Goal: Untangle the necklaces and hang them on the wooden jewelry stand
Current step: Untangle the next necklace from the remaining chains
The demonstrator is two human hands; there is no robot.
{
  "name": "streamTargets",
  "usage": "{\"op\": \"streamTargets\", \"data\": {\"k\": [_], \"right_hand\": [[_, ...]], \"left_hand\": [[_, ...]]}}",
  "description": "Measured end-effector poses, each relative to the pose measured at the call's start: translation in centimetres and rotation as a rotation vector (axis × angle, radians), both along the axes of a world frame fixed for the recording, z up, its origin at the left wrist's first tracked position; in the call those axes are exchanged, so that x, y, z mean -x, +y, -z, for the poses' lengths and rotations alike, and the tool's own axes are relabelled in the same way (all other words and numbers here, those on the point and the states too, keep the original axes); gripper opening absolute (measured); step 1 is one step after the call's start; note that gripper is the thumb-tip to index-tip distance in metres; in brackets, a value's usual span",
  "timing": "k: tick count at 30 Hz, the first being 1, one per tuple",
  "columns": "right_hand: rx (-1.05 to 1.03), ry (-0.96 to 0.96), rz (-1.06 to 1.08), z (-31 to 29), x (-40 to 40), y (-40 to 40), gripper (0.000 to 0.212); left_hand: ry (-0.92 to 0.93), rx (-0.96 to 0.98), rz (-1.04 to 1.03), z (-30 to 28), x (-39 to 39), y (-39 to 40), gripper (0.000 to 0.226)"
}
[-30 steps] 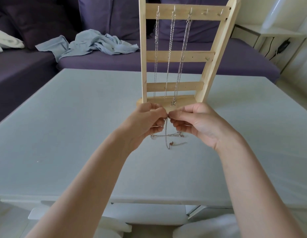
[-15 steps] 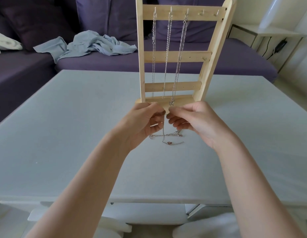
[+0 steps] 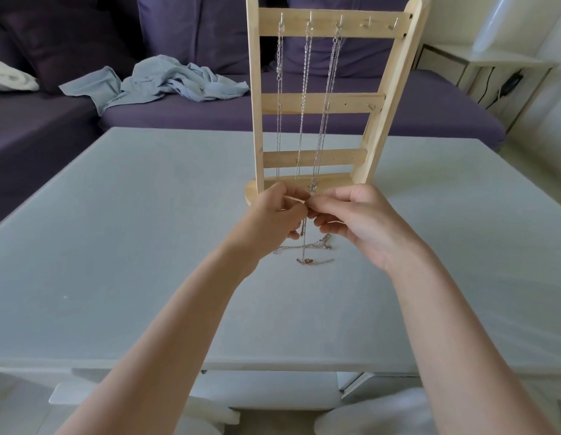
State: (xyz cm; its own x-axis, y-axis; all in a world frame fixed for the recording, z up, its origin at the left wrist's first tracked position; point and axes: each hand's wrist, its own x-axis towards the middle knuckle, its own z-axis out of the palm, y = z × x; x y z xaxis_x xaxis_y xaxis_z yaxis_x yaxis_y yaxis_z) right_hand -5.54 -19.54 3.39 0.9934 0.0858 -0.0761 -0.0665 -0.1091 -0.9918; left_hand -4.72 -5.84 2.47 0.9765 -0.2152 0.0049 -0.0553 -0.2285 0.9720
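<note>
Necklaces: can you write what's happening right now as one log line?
step: untangling | left hand: pinches chain | right hand: pinches chain | tangled necklaces: on table | wooden jewelry stand: three chains hung

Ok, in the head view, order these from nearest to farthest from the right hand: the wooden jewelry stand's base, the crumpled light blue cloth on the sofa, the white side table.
From the right hand:
1. Wooden jewelry stand: its base sits just beyond the knuckles, straight ahead.
2. White side table: far right, past the table's corner.
3. Crumpled light blue cloth: far left, on the purple sofa.
</note>
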Motion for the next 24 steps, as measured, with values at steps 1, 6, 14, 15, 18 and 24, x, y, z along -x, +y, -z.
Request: {"op": "streamTargets", "data": {"k": [1, 6, 14, 15, 18, 24], "right_hand": [[-0.001, -0.009, -0.012, -0.02, 0.01, -0.03, 0.01], [0.061, -0.083, 0.002, 0.07, 0.05, -0.03, 0.017], [0.112, -0.091, 0.044, 0.04, -0.11, -0.43, 0.016], [0.108, -0.09, 0.041, 0.04, -0.08, -0.48, 0.016], [0.066, -0.092, 0.02, -0.04, 0.02, -0.66, 0.016], [0.032, -0.095, -0.024, -0.16, 0.22, -0.85, 0.017]], "left_hand": [[-0.013, -0.012, -0.003, 0.05, -0.03, 0.03, 0.016], [-0.041, -0.068, -0.04, 0.31, 0.03, 0.22, 0.018], [-0.086, -0.106, -0.086, 0.16, 0.15, 0.54, 0.015], [-0.075, -0.099, -0.086, 0.12, 0.18, 0.5, 0.015], [-0.009, -0.05, -0.093, 0.02, 0.22, 0.37, 0.013], [0.048, 0.017, -0.05, 0.0, 0.38, 0.24, 0.015]]}}
